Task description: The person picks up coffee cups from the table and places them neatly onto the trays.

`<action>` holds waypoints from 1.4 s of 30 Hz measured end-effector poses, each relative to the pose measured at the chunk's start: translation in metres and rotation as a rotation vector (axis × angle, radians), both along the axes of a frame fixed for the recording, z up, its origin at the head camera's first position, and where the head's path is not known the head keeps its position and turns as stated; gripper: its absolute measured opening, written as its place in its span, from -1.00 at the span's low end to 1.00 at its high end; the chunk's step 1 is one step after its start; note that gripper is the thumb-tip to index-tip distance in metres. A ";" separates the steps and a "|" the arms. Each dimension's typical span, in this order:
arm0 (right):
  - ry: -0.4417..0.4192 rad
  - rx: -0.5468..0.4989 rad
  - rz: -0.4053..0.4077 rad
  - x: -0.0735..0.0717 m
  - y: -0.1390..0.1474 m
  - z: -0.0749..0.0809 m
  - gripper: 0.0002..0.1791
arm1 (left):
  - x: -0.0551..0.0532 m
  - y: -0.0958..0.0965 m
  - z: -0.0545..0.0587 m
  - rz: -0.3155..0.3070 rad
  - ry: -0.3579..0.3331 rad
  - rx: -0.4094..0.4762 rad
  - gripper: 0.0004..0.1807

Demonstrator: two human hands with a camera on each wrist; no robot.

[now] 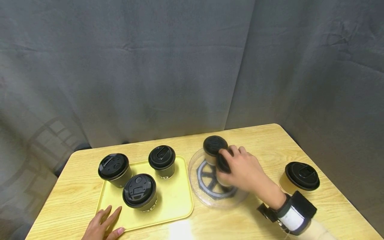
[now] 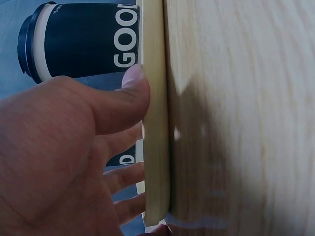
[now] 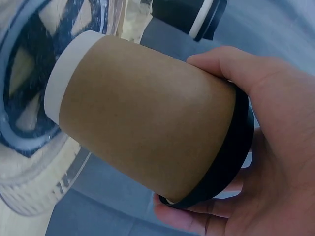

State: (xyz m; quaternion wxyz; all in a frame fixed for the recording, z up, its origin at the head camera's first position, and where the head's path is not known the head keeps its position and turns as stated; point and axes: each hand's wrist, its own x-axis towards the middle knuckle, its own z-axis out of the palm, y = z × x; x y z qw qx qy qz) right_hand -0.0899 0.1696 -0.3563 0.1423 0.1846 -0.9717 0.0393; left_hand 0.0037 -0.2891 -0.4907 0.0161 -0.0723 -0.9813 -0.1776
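My right hand [image 1: 244, 168] grips a brown paper cup [image 3: 142, 113] by its black lid, fingers and thumb around the lid's edge. In the right wrist view the cup is tilted, its white base toward a clear round tray [image 1: 195, 186] with a dark wheel-shaped pattern. Behind it, a second black-lidded cup [image 1: 215, 144] stands on that round tray. My left hand [image 1: 103, 225] rests on the near left corner of a yellow tray [image 1: 177, 203], fingers spread, thumb on the rim. Three dark cups with black lids stand on this tray, the nearest [image 1: 139, 191] just beyond my left hand.
The other two dark cups are at the tray's back left [image 1: 114, 166] and back right [image 1: 162, 156]. Another brown cup [image 1: 301, 176] with a black lid stands near the right edge of the wooden table [image 1: 255, 136]. Grey curtains [image 1: 168, 66] hang behind and to the right.
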 end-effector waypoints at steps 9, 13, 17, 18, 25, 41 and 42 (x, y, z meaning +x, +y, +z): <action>-0.001 0.011 0.030 0.006 -0.008 -0.008 -0.31 | 0.000 0.004 0.002 -0.011 0.033 0.002 -0.32; 0.007 0.015 0.040 0.008 -0.011 -0.011 -0.30 | 0.000 0.004 0.001 -0.014 0.050 0.002 -0.33; 0.006 0.028 0.042 0.009 -0.012 -0.013 -0.27 | 0.000 0.003 -0.001 -0.019 0.078 0.001 -0.34; 0.006 0.031 0.040 0.009 -0.013 -0.014 -0.26 | 0.000 0.003 -0.002 -0.020 0.088 0.001 -0.34; -0.006 0.073 -0.004 0.013 -0.017 -0.022 -0.26 | 0.000 0.001 -0.004 -0.012 0.072 -0.009 -0.32; -0.076 -0.002 -0.054 0.017 -0.023 -0.031 -0.22 | 0.000 -0.003 -0.004 -0.019 0.029 -0.026 -0.33; -0.074 -0.008 -0.052 0.017 -0.024 -0.032 -0.22 | 0.000 -0.003 -0.004 -0.021 0.032 -0.029 -0.32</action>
